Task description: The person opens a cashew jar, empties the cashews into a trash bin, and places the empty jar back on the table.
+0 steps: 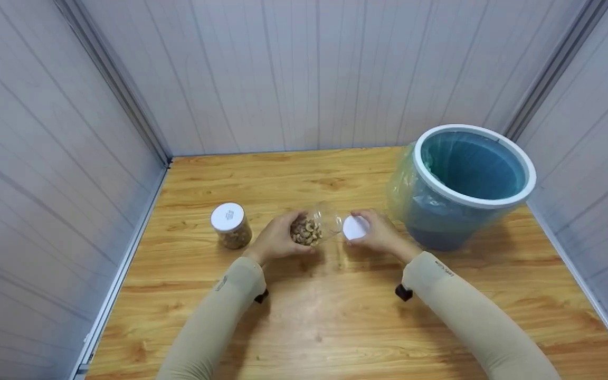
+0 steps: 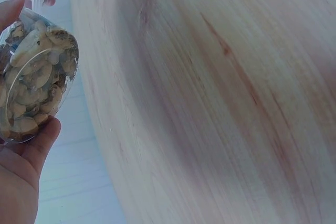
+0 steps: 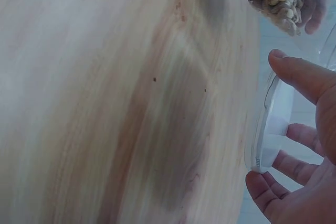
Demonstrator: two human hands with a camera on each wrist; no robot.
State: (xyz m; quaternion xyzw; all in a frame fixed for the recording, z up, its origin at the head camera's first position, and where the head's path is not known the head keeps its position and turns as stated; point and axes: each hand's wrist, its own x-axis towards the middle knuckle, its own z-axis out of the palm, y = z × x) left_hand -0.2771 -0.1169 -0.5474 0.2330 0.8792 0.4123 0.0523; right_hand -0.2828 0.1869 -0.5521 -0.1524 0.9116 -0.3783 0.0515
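My left hand [image 1: 279, 237] grips a clear jar [image 1: 328, 217] near its base, tilted so the mouth faces right. Cashew nuts [image 1: 306, 232] lie gathered toward the jar's bottom; the left wrist view shows nuts [image 2: 37, 77] pressed against the base. Just right of the mouth, my right hand [image 1: 380, 232] holds a round white lid [image 1: 355, 227] by its rim, apart from the jar. In the right wrist view, thumb and fingers clasp the lid [image 3: 270, 124] at its edge. Left of my left hand, a second jar [image 1: 235, 235] with a white labelled lid stands upright.
A large bin [image 1: 441, 227] with a white rim and a greenish plastic liner stands at the right, near my right hand. The wooden table [image 1: 314, 327] is bounded by white panel walls [image 1: 293, 74] at the back and both sides. Several small specks dot the tabletop.
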